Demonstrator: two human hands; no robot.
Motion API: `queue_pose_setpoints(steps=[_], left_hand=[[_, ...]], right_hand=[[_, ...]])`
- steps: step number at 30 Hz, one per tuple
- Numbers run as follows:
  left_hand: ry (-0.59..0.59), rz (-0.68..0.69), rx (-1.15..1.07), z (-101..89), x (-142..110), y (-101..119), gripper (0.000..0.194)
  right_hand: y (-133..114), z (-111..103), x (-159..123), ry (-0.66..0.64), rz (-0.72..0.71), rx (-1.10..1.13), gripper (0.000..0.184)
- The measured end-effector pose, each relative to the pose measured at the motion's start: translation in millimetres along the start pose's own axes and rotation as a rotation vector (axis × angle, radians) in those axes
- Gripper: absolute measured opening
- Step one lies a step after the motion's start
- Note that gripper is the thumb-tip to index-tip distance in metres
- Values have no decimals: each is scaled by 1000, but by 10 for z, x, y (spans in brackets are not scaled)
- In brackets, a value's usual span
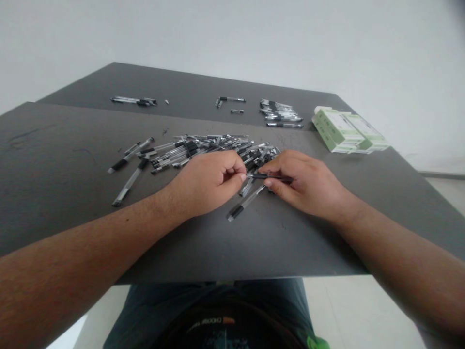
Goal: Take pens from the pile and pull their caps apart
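Observation:
A pen [259,176] with a black grip is held level between my two hands, just above the near side of a heap of pens. My right hand [308,182] is closed around its barrel, thumb and forefinger near the grip. At the pen's clear left end, the thumb and forefinger of my left hand [214,182] are pinched together; whether a small part is between them is hidden. Beyond and between the hands spreads the heap of clear pens [203,148] with black grips. One loose pen [245,204] lies slantwise under my hands.
Several pens [129,182] lie apart left of the heap. At the back are a small bunch of pens [132,101], a pen [232,99] with small clear pieces beside it, and a row of pens [279,111]. Green-and-white boxes [339,128] stand at the right on the grey table [72,194].

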State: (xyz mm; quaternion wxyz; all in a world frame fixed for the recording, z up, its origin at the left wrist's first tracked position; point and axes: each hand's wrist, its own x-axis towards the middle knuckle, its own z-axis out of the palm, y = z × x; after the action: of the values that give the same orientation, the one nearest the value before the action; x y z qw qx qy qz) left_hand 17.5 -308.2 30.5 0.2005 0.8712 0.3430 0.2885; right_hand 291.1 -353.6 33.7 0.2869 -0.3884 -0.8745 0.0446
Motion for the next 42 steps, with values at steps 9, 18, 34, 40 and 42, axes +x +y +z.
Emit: queue_pose_setpoints(steps=[9,18,34,40,42], left_hand=[[1,21,85,-16,-1,-5,16],[12,32,69,-8,-2,-14,14],[-12,41,56,-23,-7,3,16],[-11,65,63,-15,-6,-25,15],[-3,75,57,-13,-9,-27,15]], right_hand=[[-27,-43,4,-5,49,-51,4],[14,-46,-5,-17,60,-21,6],[39,-52,-4,-92,72,37,16],[26,-49,-4,-99,71,22,15],[23,-50,-3,-99,71,42,17]])
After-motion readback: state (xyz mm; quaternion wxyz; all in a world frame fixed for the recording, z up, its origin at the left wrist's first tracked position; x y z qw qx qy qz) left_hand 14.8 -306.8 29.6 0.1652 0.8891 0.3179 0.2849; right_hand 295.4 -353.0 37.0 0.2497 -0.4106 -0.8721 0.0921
